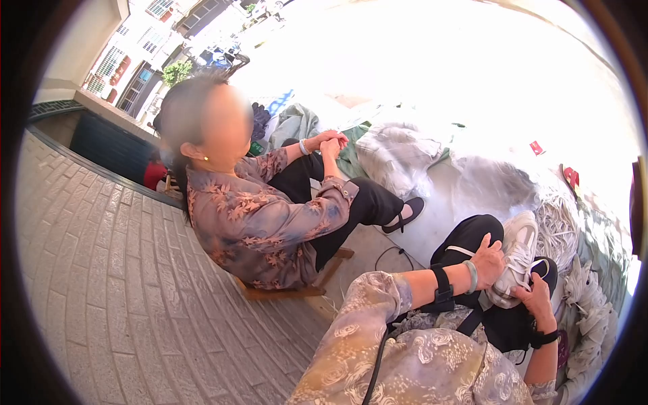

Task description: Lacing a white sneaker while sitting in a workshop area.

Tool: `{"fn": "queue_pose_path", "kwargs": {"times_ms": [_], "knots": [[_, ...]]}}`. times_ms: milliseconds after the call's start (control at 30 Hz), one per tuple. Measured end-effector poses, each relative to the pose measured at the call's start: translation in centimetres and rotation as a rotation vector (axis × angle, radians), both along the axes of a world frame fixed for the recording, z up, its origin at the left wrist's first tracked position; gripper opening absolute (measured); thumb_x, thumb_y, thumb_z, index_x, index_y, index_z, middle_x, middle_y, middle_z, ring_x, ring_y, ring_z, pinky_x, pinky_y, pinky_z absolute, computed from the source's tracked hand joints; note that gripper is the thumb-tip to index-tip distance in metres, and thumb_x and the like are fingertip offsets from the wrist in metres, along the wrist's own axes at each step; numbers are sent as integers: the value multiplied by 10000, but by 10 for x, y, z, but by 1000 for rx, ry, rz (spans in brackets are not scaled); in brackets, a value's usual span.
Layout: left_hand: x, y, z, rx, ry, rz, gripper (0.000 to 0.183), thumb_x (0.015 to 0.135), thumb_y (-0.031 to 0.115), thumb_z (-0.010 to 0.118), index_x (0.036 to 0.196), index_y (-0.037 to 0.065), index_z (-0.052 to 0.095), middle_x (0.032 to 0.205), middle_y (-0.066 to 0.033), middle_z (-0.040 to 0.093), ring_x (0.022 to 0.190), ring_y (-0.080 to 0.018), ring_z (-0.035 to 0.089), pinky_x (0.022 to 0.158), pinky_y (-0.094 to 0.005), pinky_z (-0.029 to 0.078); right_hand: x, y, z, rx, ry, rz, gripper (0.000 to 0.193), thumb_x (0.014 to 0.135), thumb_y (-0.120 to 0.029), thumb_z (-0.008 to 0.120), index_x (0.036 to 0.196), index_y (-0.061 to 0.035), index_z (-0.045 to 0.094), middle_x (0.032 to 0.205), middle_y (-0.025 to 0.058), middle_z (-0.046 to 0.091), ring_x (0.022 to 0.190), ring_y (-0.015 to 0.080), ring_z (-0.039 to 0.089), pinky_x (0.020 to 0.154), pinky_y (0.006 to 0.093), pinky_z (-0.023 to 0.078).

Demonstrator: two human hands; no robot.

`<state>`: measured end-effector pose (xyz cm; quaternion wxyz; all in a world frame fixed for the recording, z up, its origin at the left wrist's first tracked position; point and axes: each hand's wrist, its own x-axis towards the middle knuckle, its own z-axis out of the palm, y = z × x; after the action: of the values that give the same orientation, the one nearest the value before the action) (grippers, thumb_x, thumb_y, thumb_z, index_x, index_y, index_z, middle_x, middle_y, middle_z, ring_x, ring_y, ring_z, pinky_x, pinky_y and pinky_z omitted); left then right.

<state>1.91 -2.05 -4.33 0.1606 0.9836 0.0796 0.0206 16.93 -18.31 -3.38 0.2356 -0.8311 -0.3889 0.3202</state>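
Note:
A white lace-up sneaker [518, 251] rests across my lap, over my dark trousers. My left hand [487, 262] is at its left side with the fingers bent, and a white shoelace [459, 250] runs out from under it to the left. On the other side my right hand [536, 297] grips the sneaker near its heel, the thumb against it. Beside the right fingertips a loose lace end stands out. What lies inside each grip is partly hidden.
A person [270, 209] in a patterned shirt sits on a wooden stool [290, 291] to the left, hands together. White plastic sacks [398, 158] lie ahead, and a bundle of white strips [559, 226] sits at the right. A brick-patterned wall [101, 270] fills the left.

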Motion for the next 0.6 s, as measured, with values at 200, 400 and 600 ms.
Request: {"fn": "queue_pose_path", "kwargs": {"times_ms": [200,400,600], "knots": [[1,6,-2,30,-86,-26,165,708,161,533,805,60,620,871,-84,573,1032,-262,468,966,-558,272,3,5,6,-103,-30,-60,651,623,-451,735,945,71,517,905,264,607,869,393,587,763,415,444],[-5,17,2,81,-143,-72,134,727,95,531,813,45,621,968,-54,597,1096,-261,478,950,-529,297,2,2,2,-9,-21,-234,1078,645,-695,623,1200,188,346,1016,350,554,1044,390,547,881,394,421],[-9,18,-2,62,-209,-107,119,715,111,548,788,59,626,970,-68,593,1060,-273,503,971,-536,271,13,-19,1,82,-23,-349,872,809,-671,437,985,183,435,688,275,574,731,377,615,652,424,463]]}}
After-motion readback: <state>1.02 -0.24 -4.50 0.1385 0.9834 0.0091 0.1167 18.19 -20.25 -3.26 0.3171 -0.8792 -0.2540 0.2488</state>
